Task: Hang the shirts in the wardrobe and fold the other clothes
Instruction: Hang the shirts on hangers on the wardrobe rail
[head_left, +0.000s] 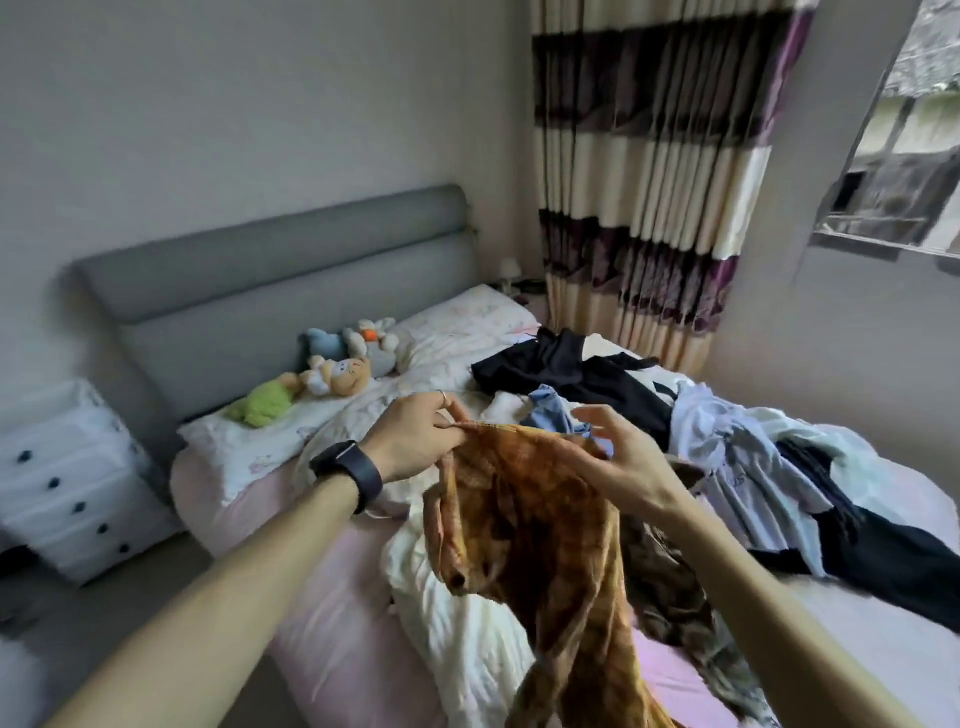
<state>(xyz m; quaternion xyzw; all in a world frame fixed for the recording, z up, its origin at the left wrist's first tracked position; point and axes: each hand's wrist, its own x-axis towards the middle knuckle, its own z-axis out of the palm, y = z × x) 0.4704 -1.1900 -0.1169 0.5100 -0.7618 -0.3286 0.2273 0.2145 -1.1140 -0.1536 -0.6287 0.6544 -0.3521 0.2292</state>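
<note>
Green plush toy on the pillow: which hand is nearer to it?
Left. The left hand, pinching the orange garment, is right of the green plush toy; the right hand lies farther right.

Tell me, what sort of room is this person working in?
Most likely a home bedroom: a pink-sheeted bed with a grey padded headboard, plush toys by the white pillows, and a white bedside drawer chest.
</note>
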